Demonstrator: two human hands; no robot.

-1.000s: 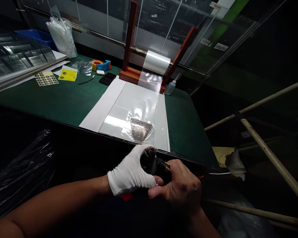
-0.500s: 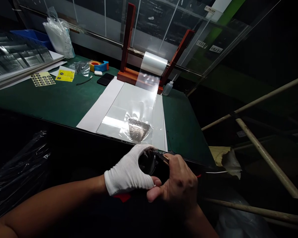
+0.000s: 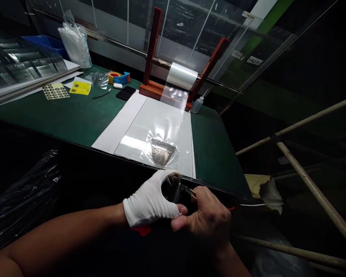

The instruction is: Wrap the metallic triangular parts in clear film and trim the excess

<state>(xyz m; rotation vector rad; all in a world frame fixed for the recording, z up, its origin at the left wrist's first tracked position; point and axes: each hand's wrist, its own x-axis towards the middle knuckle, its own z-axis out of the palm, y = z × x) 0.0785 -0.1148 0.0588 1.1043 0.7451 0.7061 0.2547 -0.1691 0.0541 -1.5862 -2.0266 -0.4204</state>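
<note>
My left hand [image 3: 150, 202], in a white glove with the thumb tip bare, grips a dark, glossy curved piece [image 3: 172, 188] like a tinted lens, just off the table's front edge. My bare right hand [image 3: 210, 211] is closed on a slim tool [image 3: 190, 191] with a dark tip and a brass-coloured side. That tip is at the right rim of the curved piece; whether it touches is too dark to tell. Both thumbs meet below. Beyond my hands, a similar tinted piece [image 3: 162, 153] lies under clear film [image 3: 173, 123] on a glass plate [image 3: 138, 125].
The film's roll [image 3: 183, 76] hangs on a red wooden stand [image 3: 154, 90]. A squeeze bottle [image 3: 197, 104] stands beside it. On the green table [image 3: 69, 119] lie a phone [image 3: 126, 92], a tape dispenser [image 3: 121, 77] and a sticker sheet [image 3: 55, 91]. Wooden poles [image 3: 314, 188] are at right.
The tool's tip has moved slightly down along the rim of the curved piece, and my right hand has dropped a little. My left hand keeps its grip. The view has shifted slightly.
</note>
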